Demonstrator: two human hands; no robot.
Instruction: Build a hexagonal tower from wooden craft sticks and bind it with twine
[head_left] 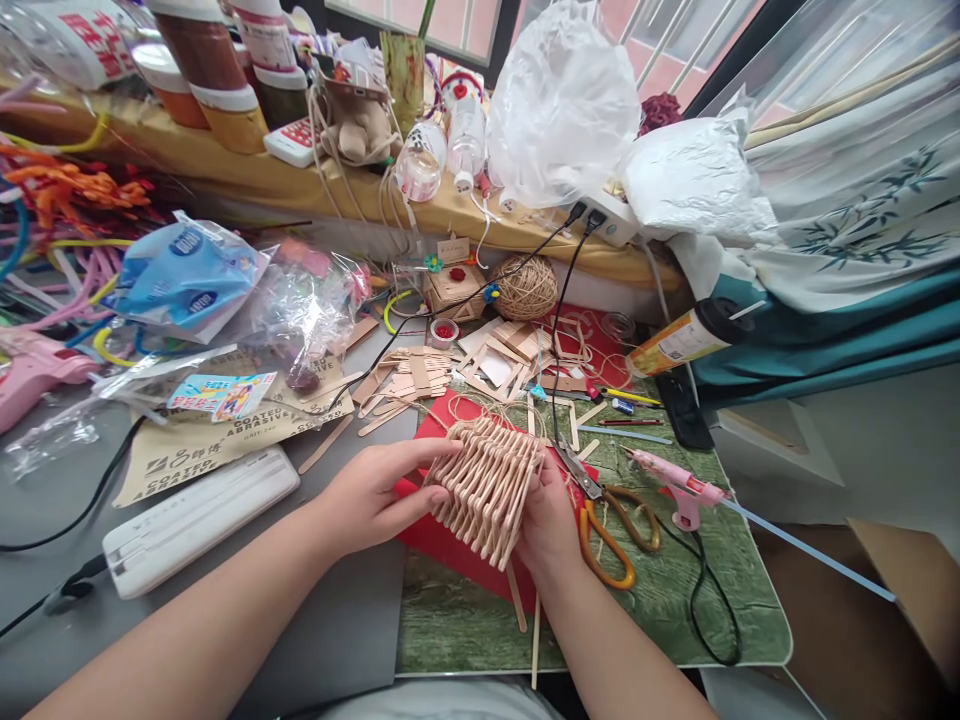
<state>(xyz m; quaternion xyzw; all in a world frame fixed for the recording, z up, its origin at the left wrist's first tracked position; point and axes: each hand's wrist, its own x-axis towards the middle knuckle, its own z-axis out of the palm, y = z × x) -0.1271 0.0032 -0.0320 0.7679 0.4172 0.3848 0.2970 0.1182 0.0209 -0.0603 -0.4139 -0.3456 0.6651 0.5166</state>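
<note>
A pale structure of glued ice-lolly sticks (489, 483), several rows of them fanned side by side, is held between both hands above a red sheet (435, 535). My left hand (371, 495) grips its left side, fingers stretched along the sticks. On the right side my right hand (550, 525) cups it from behind, fingers mostly hidden by the sticks.
Orange-handled scissors (611, 525) and a pink glue gun (679, 485) lie right of my hands on a green mat (720, 590). Loose sticks (409, 380), a twine ball (527, 287), a white box (199, 518), plastic bags (187, 275) and jars (214, 70) crowd the table.
</note>
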